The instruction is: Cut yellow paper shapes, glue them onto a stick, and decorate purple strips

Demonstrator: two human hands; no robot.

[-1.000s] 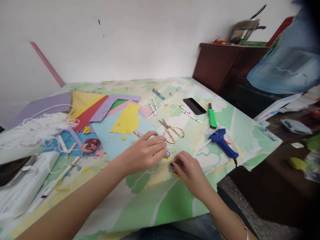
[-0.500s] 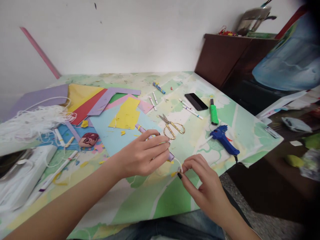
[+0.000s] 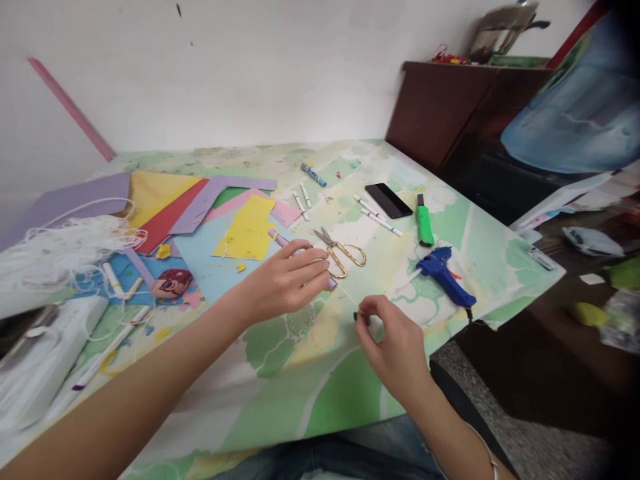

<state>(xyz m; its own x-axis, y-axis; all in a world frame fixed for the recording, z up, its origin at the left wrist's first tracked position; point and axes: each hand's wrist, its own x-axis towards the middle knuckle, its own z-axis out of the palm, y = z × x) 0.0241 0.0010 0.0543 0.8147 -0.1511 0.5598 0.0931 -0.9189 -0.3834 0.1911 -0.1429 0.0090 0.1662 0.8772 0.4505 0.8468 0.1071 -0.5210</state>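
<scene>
Head view: over a green-and-white patterned tablecloth [image 3: 335, 393] by a white wall [image 3: 250, 73], the left hand [image 3: 293, 277] holds a slim purple tube [image 3: 279, 237], long axis slanting toward the right hand [image 3: 393, 340], which pinches thin white string [image 3: 349, 296].

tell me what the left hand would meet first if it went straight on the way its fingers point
Most likely the gold-handled scissors, lying just past the left hand's fingertips; its height is unclear, so it might pass over them.
</scene>
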